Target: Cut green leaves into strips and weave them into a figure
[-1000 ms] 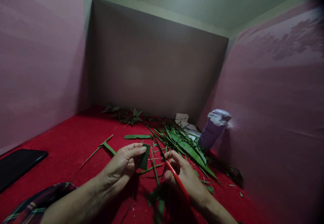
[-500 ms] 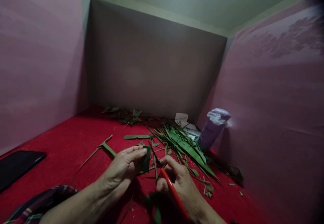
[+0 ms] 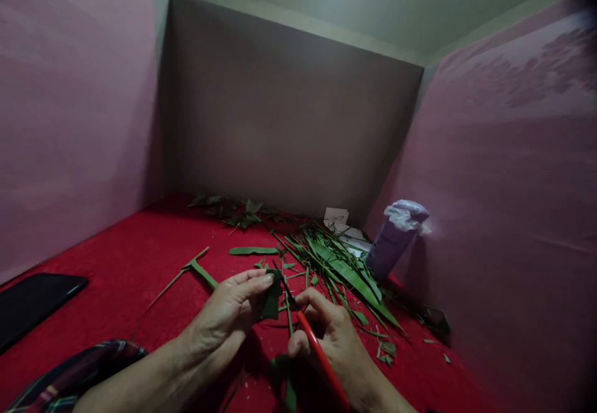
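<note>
Between the thumb and fingers of my left hand (image 3: 228,313) is a dark green piece of leaf (image 3: 272,298), cut to a roughly square shape. My right hand (image 3: 329,332) grips red-handled scissors (image 3: 318,349), whose dark blades point up and left beside the leaf piece's right edge. I cannot tell whether the blades touch the leaf. Green scraps (image 3: 290,394) lie in shadow below the hands. A long flat leaf strip (image 3: 253,250) rests just beyond my left hand, and a stem with a bent leaf (image 3: 201,271) is to its left.
A heap of long green leaves (image 3: 342,270) spreads behind my right hand on the red cloth (image 3: 125,257). A purple cup-like container (image 3: 392,245) with clear plastic on top stands by the right wall, near white papers (image 3: 352,239). At left lies a black phone (image 3: 40,304); wilted leaves (image 3: 247,214) line the back.
The view has shifted very slightly. Both hands keep nearly the same place, with the leaf piece and scissors still held close together.
</note>
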The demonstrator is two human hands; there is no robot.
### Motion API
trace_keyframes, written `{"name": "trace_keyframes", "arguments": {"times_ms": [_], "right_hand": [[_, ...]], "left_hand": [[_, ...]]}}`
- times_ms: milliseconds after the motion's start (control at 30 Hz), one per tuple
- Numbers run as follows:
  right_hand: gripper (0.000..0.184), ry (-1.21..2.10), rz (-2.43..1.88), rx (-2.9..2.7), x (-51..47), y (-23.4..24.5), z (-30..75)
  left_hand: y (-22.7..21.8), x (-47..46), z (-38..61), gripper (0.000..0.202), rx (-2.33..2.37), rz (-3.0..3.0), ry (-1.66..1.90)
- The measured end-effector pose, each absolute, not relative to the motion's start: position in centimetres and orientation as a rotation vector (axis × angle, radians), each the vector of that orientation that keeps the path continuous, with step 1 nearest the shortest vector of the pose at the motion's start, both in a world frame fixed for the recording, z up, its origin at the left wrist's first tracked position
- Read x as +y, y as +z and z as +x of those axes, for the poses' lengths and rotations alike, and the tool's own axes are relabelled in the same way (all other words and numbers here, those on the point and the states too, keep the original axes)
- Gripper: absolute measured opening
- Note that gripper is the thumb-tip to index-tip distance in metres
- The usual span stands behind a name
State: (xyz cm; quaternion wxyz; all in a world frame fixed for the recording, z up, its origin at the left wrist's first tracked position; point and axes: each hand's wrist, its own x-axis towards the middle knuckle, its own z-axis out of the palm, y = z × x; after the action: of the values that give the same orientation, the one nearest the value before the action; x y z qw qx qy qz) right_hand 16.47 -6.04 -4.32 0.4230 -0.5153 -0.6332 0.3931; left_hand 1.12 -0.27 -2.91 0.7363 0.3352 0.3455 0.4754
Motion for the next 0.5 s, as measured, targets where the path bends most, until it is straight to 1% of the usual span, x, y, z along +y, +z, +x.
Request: {"name": "trace_keyframes", "arguments": {"times_ms": [167, 400, 500], "right_hand": [[0.044, 0.975, -1.289, -1.592, -5.99, -4.28, 16.62], [0.052, 0.982, -1.259, -1.600, -5.92, -4.34, 16.63], [0.053, 0.991, -1.263, -1.593, -5.93, -4.48, 16.62]], "left_hand": [[-2.93, -0.20, 1.12, 0.012, 0.740, 0.633, 1.057], [-2.75, -0.32, 1.15, 0.011, 0.752, 0.635, 1.062], [-2.63, -0.39, 1.21, 0.011, 0.748, 0.635, 1.063]]}}
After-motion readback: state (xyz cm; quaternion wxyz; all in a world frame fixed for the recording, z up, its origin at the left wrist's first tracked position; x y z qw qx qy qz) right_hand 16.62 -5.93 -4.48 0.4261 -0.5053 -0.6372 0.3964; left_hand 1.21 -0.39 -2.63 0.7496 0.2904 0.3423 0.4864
